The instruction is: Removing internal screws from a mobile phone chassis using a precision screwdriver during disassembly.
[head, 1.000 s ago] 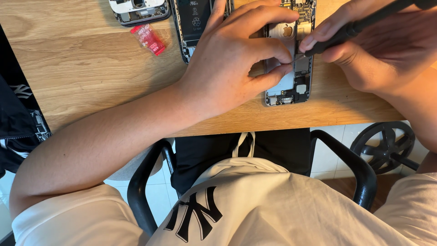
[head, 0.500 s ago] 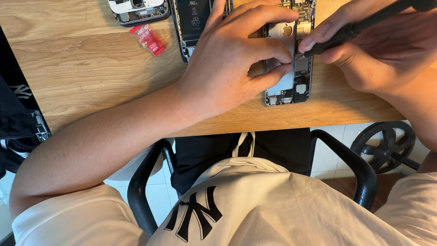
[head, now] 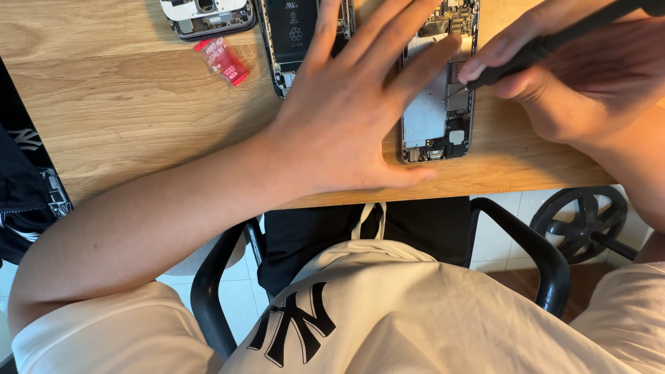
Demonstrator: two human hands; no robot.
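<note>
Head view: left hand point(head: 346, 118) lifts its fingers off the opened phone point(head: 438, 90) while the right hand point(head: 554, 76) works a screwdriver point(head: 547, 43) into it

A second ago the left fingers were curled down on the phone body; now they are spread and released, only the thumb near its lower edge, so the phone lies less braced on the worktop point(head: 125, 118). Right fingers are clenched round the one screwdriver, tip at the board. Counted: three opened devices, including a battery-side half point(head: 294, 34) and a third casing point(head: 208, 15), plus one red packet point(head: 223, 61)
</note>
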